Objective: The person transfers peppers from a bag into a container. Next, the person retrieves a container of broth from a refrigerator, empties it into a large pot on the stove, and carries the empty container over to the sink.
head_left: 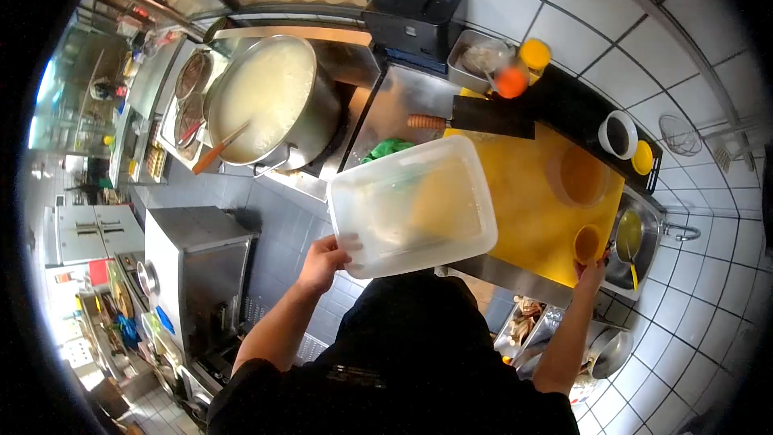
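My left hand (325, 263) grips the near left corner of a translucent plastic tub (412, 208), which is tilted in front of me and hides part of the counter. At the right, my right hand (590, 272) holds a small round cup (590, 243) at the near right corner of the yellow cutting board (523, 229). A clear round bowl (578, 176) rests on the board. A cleaver (493, 117) with a wooden handle lies across the board's far edge. Something green (388, 149) shows behind the tub.
A large pot (270, 101) of pale liquid stands on the stove at the left, with a wooden-handled utensil in it. A black printer (415, 20) is behind. A sink (644, 234) with a bowl lies at the right; a white cup (617, 134) stands on the black ledge.
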The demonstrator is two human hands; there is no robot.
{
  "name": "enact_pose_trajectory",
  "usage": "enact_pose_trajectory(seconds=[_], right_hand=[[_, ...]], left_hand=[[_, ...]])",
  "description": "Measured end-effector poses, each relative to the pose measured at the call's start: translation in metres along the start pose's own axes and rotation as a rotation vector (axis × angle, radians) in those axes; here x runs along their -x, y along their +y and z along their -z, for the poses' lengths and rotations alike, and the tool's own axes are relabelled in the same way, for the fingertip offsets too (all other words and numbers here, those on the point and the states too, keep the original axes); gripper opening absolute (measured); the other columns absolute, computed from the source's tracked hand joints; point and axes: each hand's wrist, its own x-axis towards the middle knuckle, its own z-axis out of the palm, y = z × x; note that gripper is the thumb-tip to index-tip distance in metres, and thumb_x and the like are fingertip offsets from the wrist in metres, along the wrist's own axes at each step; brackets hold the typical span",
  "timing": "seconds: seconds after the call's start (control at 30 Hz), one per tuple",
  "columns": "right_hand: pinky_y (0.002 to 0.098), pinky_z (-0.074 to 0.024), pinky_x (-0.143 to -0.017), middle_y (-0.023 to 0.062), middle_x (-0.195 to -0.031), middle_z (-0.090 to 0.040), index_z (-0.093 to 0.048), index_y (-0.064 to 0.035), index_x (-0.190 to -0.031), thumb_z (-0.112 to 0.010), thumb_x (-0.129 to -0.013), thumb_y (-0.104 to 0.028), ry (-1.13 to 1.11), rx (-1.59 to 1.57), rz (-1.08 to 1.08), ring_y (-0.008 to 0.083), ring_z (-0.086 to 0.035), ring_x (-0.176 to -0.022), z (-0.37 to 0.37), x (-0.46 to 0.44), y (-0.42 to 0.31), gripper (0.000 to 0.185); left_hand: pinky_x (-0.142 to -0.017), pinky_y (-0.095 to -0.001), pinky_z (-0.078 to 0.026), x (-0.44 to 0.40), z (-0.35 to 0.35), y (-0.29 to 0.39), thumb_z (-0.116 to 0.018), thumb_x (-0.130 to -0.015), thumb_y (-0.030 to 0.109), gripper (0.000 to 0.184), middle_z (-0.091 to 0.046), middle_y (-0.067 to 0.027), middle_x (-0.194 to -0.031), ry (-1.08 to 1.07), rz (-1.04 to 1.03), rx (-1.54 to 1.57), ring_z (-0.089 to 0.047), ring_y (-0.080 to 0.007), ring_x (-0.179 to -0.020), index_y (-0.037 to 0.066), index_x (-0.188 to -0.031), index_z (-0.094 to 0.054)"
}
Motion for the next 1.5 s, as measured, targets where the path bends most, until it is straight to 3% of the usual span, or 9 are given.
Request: enact_pose_trajectory(seconds=[0.33,0.47,0.6,0.67,0.8,1.03,1.13,1.23,1.5], right_hand=[[0.0348,-0.0599,-0.072,0.0107,-0.106,-0.065,-0.055,-0.0038,-0.123,-0.060,-0.089,-0.018,-0.534,0.234,0.023,0.0245,-0.068,-0.088,-0.078,0.110,0.034,0.037],[0.0336,-0.0546,-0.064,0.0106,-0.077,-0.067,-0.068,-0.0032,-0.099,-0.066,-0.079,-0.014,-0.507,0.379,0.138,0.0197,-0.067,-0.071,-0.149,0.103,0.068,0.023],[0.0432,-0.0547,-0.079,0.0167,-0.097,-0.071,-0.060,-0.0062,-0.124,-0.068,-0.088,-0.030,-0.612,0.566,0.411,0.0304,-0.068,-0.088,-0.178,0.111,0.064,0.044],[0.0436,-0.0543,-0.078,0.0186,-0.099,-0.071,-0.061,-0.0070,-0.122,-0.066,-0.089,-0.034,-0.307,0.029,0.559,0.0312,-0.068,-0.088,-0.193,0.136,0.063,0.043],[0.0444,-0.0539,-0.075,0.0213,-0.102,-0.071,-0.064,-0.0066,-0.118,-0.064,-0.091,-0.037,-0.573,0.633,0.414,0.0310,-0.069,-0.086,-0.059,0.056,0.002,0.040],[0.0407,-0.0531,-0.081,0.0147,-0.097,-0.073,-0.068,-0.0064,-0.118,-0.064,-0.090,-0.027,0.313,0.556,0.407,0.0303,-0.070,-0.090,0.151,-0.105,-0.069,0.035],[0.0472,-0.0529,-0.082,0.0244,-0.104,-0.068,-0.069,0.0020,-0.101,-0.060,-0.092,-0.025,-0.139,1.187,0.306,0.0391,-0.067,-0.095,0.198,-0.174,-0.072,0.030],[0.0433,-0.0535,-0.083,0.0225,-0.105,-0.068,-0.069,0.0010,-0.100,-0.061,-0.091,-0.026,-0.668,1.622,0.647,0.0365,-0.067,-0.094,0.204,-0.209,-0.038,0.029],[0.0429,-0.0499,-0.091,0.0203,-0.117,-0.063,-0.065,-0.0026,-0.112,-0.065,-0.090,-0.026,-0.386,1.534,0.535,0.0343,-0.063,-0.105,0.134,-0.227,-0.018,0.032]], left_hand=[[-0.084,-0.0402,-0.059,0.047,-0.038,0.041,-0.049,-0.076,-0.002,0.054,-0.065,-0.0260,-0.119,-0.045,-0.055,-0.030,-0.068,-0.0348,-0.097,-0.013,-0.129,-0.054],[-0.083,-0.0483,-0.060,0.056,-0.069,0.060,-0.046,-0.070,0.002,0.063,-0.060,-0.0306,-0.125,-0.079,-0.198,-0.092,-0.063,-0.0383,-0.113,-0.016,-0.130,-0.051],[-0.078,-0.0471,-0.064,0.073,-0.110,0.059,-0.044,-0.065,0.001,0.066,-0.060,-0.0285,-0.122,-0.069,-0.239,-0.179,-0.061,-0.0382,-0.117,-0.016,-0.128,-0.052],[-0.077,-0.0465,-0.064,0.079,-0.151,0.061,-0.045,-0.064,0.001,0.065,-0.060,-0.0277,-0.123,-0.099,-0.231,-0.202,-0.061,-0.0375,-0.118,-0.016,-0.127,-0.053],[-0.077,-0.0464,-0.064,0.088,-0.226,0.045,-0.047,-0.066,0.001,0.063,-0.060,-0.0271,-0.121,-0.188,-0.179,-0.273,-0.061,-0.0372,-0.117,-0.015,-0.127,-0.054],[-0.079,-0.0325,-0.055,0.051,-0.358,-0.004,-0.056,-0.074,0.005,0.055,-0.066,-0.0186,-0.117,-0.344,0.055,-0.438,-0.065,-0.0240,-0.098,-0.007,-0.128,-0.057],[-0.076,-0.0314,-0.053,0.026,-0.444,-0.028,-0.058,-0.083,0.007,0.046,-0.068,-0.0137,-0.109,-0.385,0.140,-0.446,-0.064,-0.0192,-0.090,-0.004,-0.127,-0.059],[-0.073,-0.0321,-0.055,0.010,-0.523,-0.039,-0.059,-0.082,0.008,0.038,-0.065,-0.0099,-0.100,-0.364,0.149,-0.527,-0.063,-0.0183,-0.085,-0.003,-0.118,-0.063],[-0.073,-0.0371,-0.064,-0.027,-0.622,-0.037,-0.057,-0.087,0.004,0.032,-0.066,-0.0177,-0.102,-0.298,0.038,-0.647,-0.070,-0.0264,-0.089,-0.009,-0.115,-0.062]])
